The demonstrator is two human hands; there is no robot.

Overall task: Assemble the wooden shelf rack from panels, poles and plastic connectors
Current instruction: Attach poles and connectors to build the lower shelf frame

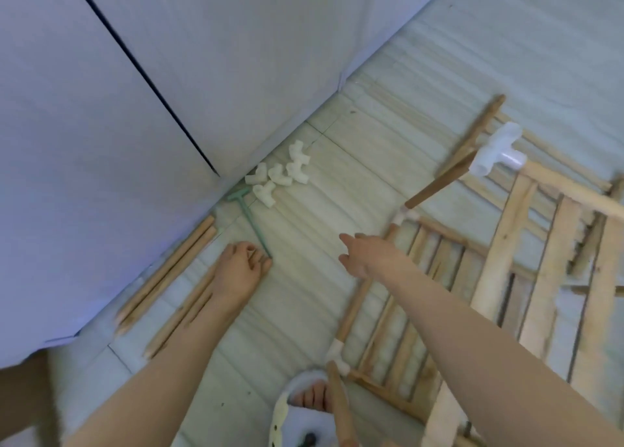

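Shelf rack (506, 277), partly assembled, lies at the right of the view on a pale tiled floor (337, 163); its slatted wooden panels (415, 277) lie low, their slats running from lower left to upper right. White plastic connectors cap the corners: one (407, 215) at the near panel's upper corner, one (337, 355) at its lower corner, and a larger T-shaped connector (499, 151) raised toward the camera. A pole (442, 184) rises from the upper corner connector, its long axis pointing up and right. Loose connectors (277, 176) lie heaped at the foot of a white wall (202, 58), beside a green T-handled tool (251, 222) whose shaft points down and right. Loose poles (165, 271) lie along the wall base, long axes lower left to upper right. Left hand (241, 266) is at the tool's lower end, fingers curled; whether its grip encloses the shaft cannot be told. Right hand (366, 254) hovers beside the near panel's edge, fingers spread and loose, holding nothing. A foot in a white slipper (304, 409) shows at the bottom.
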